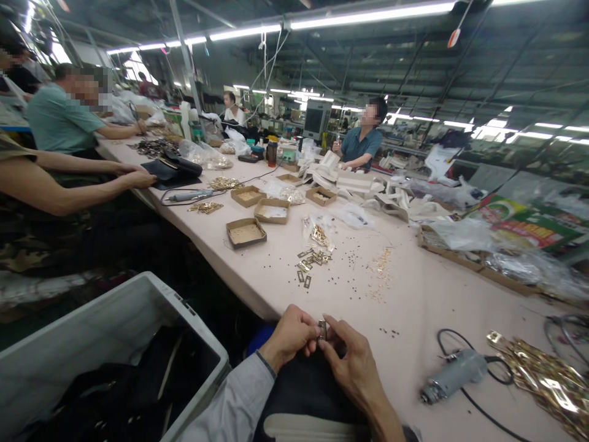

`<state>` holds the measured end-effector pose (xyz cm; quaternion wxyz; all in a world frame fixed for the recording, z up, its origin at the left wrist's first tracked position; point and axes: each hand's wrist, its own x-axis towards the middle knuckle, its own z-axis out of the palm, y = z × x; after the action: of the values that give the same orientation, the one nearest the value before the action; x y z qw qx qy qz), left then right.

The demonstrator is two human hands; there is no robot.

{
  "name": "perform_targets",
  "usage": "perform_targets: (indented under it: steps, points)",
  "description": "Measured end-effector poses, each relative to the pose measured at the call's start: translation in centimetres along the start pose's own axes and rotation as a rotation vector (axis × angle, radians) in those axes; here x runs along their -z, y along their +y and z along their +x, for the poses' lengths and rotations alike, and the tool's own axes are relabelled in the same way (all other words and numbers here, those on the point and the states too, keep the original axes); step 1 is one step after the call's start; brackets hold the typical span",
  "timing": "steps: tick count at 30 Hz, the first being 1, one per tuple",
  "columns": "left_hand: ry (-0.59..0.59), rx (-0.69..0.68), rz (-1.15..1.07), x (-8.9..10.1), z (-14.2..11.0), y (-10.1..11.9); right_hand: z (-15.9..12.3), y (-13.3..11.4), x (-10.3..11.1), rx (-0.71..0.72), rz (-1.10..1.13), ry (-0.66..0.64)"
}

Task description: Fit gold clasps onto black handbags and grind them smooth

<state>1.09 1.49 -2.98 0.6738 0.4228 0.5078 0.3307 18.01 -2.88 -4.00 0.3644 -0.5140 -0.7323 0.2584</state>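
My left hand (291,336) and my right hand (352,362) meet at the near edge of the pale table (427,288), both pinching one small metal fitting (323,329) between the fingertips. Under my wrists lies a black bag-like piece (304,393) on my lap. Just beyond my hands, loose gold metal fittings (309,265) and tiny screws (381,270) are scattered on the table.
A grey electric screwdriver (453,373) with a black cable lies to my right beside a heap of gold plates (547,380). Small cardboard trays (245,232) stand farther up the table. A grey bin (115,356) sits at my left. Other people work along both sides.
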Motion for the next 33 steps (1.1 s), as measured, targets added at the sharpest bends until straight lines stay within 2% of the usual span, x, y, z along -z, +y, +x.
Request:
perform_targets:
  steps: [13,21,33]
  points:
    - [0.025,0.004,0.030,-0.2,0.0,0.3,0.7,-1.1,0.3,-0.043,0.032,-0.055]
    - [0.071,-0.005,0.090,-0.5,0.5,0.1,0.7,-1.4,-1.3,-0.034,-0.104,0.104]
    - [0.067,-0.025,0.119,-0.4,0.4,0.1,0.6,-2.0,-1.6,-0.044,-0.110,0.153]
